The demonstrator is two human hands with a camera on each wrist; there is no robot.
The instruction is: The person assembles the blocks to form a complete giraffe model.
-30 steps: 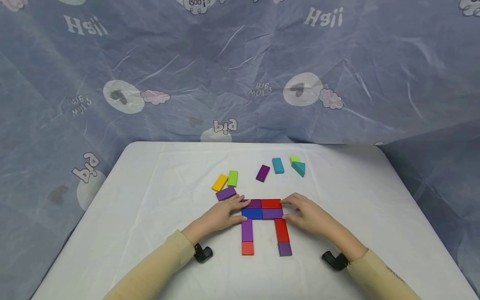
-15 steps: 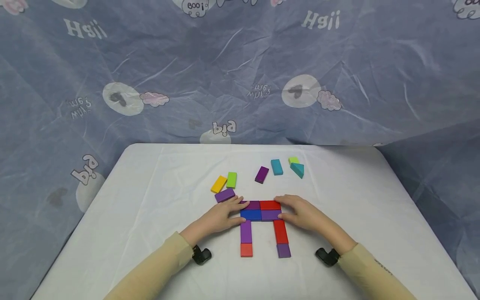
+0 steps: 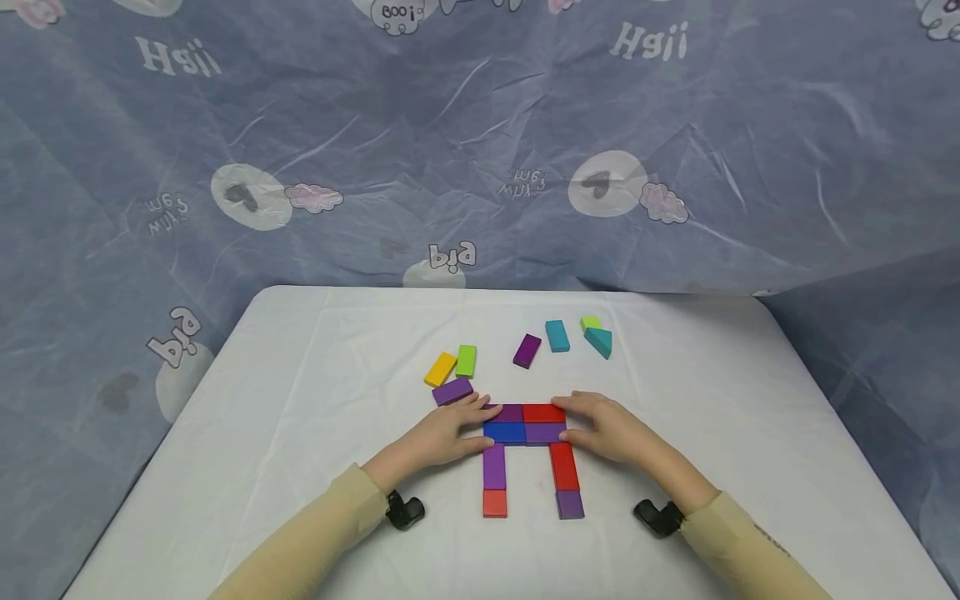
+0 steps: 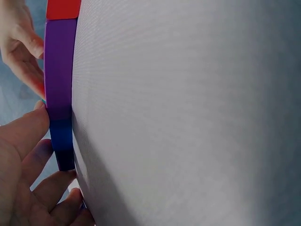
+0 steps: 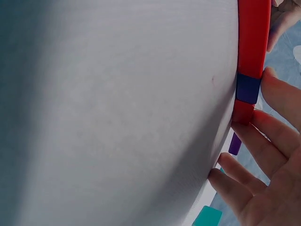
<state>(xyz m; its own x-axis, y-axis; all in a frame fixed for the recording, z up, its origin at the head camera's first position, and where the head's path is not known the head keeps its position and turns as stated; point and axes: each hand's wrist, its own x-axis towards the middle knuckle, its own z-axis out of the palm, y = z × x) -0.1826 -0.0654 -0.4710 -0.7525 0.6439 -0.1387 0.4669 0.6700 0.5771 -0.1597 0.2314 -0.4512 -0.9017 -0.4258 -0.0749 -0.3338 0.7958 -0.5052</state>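
Flat coloured blocks lie together on the white table in the head view. Two rows touch: purple (image 3: 512, 413) and red (image 3: 544, 413) at the back, blue (image 3: 505, 432) and violet (image 3: 542, 432) in front. Below them run two legs, a purple block (image 3: 494, 467) with an orange-red one (image 3: 495, 503), and a red block (image 3: 565, 467) with a violet one (image 3: 570, 504). My left hand (image 3: 442, 429) touches the rows' left end, thumb and fingers spread. At the right end my right hand (image 3: 611, 429) rests likewise, its fingertips on the red block's end in the right wrist view.
Behind the left hand lie a purple block (image 3: 452, 391), a yellow one (image 3: 440, 368) and a green one (image 3: 466, 361). Farther back are a dark purple block (image 3: 527, 351), a teal block (image 3: 557, 336), a teal triangle (image 3: 599, 341) and a lime block (image 3: 590, 322).
My right hand has shifted slightly left, its fingertips now overlapping the right ends of the rows. My left hand and the blocks stay about where they were.
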